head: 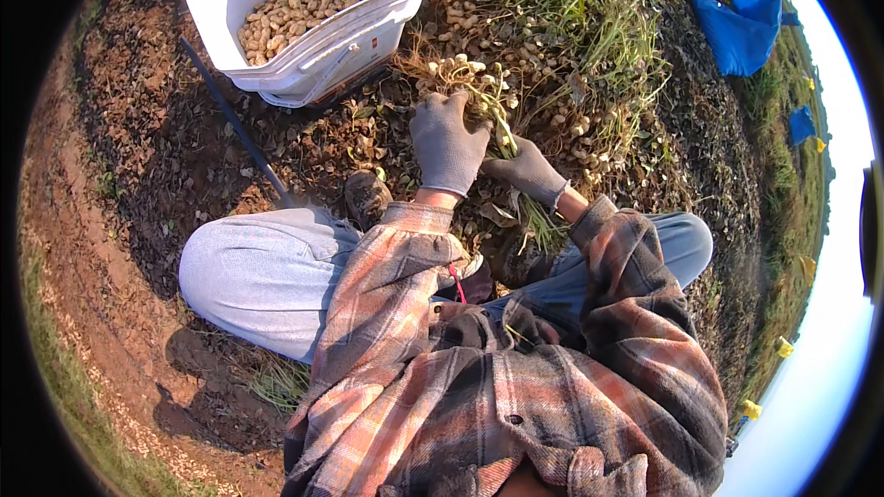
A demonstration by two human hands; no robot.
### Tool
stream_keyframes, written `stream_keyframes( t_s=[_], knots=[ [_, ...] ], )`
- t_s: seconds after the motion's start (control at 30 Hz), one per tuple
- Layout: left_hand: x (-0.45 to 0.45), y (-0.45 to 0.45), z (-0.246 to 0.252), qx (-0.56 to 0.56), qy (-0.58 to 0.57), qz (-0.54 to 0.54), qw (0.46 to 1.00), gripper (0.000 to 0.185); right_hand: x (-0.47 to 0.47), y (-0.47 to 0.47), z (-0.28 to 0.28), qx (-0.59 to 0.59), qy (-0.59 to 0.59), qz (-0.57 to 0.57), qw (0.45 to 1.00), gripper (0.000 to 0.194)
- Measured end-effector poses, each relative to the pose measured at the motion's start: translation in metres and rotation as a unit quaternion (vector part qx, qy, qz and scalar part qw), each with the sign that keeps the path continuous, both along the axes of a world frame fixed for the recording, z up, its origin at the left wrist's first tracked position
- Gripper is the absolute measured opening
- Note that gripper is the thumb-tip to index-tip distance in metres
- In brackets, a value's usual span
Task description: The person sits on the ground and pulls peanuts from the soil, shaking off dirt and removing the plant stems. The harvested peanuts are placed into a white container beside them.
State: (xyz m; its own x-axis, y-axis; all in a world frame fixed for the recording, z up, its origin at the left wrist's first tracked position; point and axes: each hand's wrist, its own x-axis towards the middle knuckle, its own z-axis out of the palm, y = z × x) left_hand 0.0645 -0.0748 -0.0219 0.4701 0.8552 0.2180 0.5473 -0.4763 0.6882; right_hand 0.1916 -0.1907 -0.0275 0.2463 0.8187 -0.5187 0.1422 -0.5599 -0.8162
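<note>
My left hand point(449, 141), in a grey knit glove, is curled around the root end of an uprooted peanut plant point(503, 125). Pale peanut pods point(459, 67) cluster on the roots just beyond its fingers. Lower and to the right, my gloved right hand point(528, 172) grips the plant's green stems, whose leafy ends hang below it towards my lap. The inner fingers of both hands are partly hidden. Beyond my left hand stands a white plastic bucket point(376, 38), with many harvested peanuts point(311, 7) inside.
Pulled peanut plants point(608, 34) with pods lie heaped ahead on the right. A dark narrow bar point(231, 114) slants from near my left knee point(235, 262) towards the bucket. Dry leaves cover the soil. Blue sacks point(742, 27) and yellow flags point(785, 347) stand far right.
</note>
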Motion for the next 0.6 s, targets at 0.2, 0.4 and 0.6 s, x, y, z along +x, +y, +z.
stream_keyframes(
  t_s=[0.2, 0.4, 0.6],
  knots=[
    [-0.008, 0.01, -0.023, -0.044, -0.028, -0.033, 0.998, 0.032, -0.005, -0.002, -0.003, -0.012, -0.016, 0.01, 1.0, 0.05],
    [-0.03, 0.044, -0.032, -0.477, -0.182, -0.027, 0.86, 0.019, 0.016, 0.001, 0.008, -0.067, -0.046, 0.002, 0.997, 0.05],
    [-0.038, 0.046, -0.004, 0.081, 0.039, 0.139, 0.986, 0.025, 0.011, 0.011, 0.022, -0.104, -0.325, 0.071, 0.937, 0.054]
  ],
)
